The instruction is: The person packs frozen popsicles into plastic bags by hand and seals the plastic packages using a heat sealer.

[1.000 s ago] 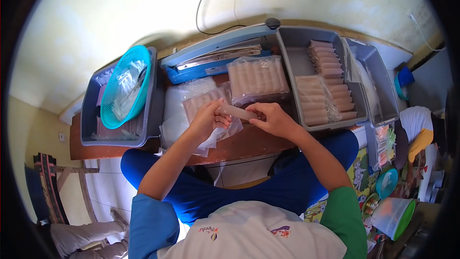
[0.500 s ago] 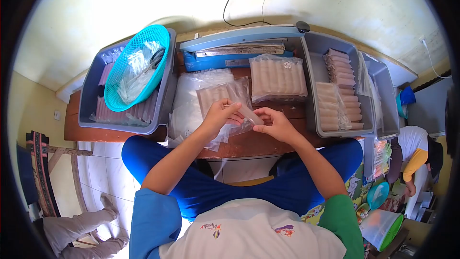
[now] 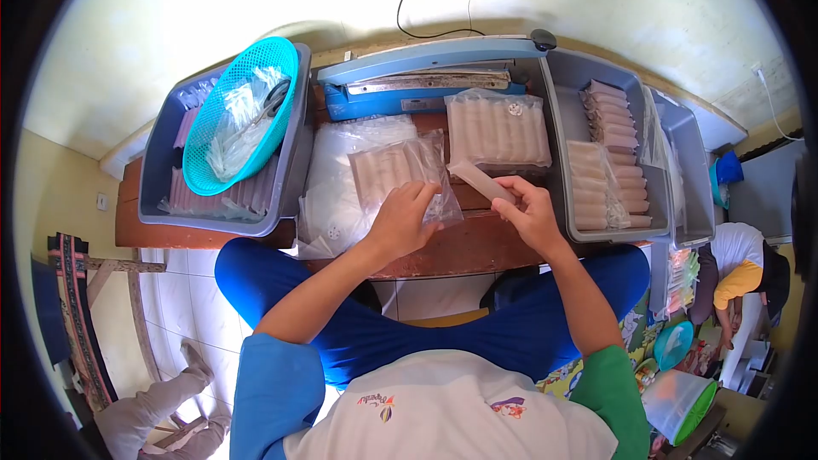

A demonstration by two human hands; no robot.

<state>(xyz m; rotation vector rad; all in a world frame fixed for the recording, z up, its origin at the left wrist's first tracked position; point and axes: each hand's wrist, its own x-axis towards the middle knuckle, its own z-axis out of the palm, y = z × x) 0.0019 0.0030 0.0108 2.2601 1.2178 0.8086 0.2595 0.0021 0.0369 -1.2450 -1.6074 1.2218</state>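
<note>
My right hand (image 3: pixel 527 211) pinches one end of a pale brownish wrapped stick (image 3: pixel 481 181), which tilts up to the left. My left hand (image 3: pixel 404 223) holds nothing, its fingers apart, over the near edge of a partly filled clear bag of sticks (image 3: pixel 385 175). That bag lies on a pile of clear plastic bags (image 3: pixel 328 183). A full bag of sticks (image 3: pixel 498 129) lies just beyond my right hand. On the right, a grey bin (image 3: pixel 558 94) holds rows of similar sticks (image 3: pixel 594 183).
Behind the bags stands a blue sealer (image 3: pixel 383 102). At left, a turquoise basket (image 3: pixel 194 149) with scissors and plastic rests on a grey bin (image 3: pixel 152 196). Another grey bin (image 3: pixel 694 162) stands far right. One person (image 3: pixel 740 268) is at the right, another's legs (image 3: pixel 153 400) lower left.
My left hand has let go of the stick and opened. My right hand has moved right with the stick. The view has shifted, moving the bins and table rightward in the picture since the oldest frame.
</note>
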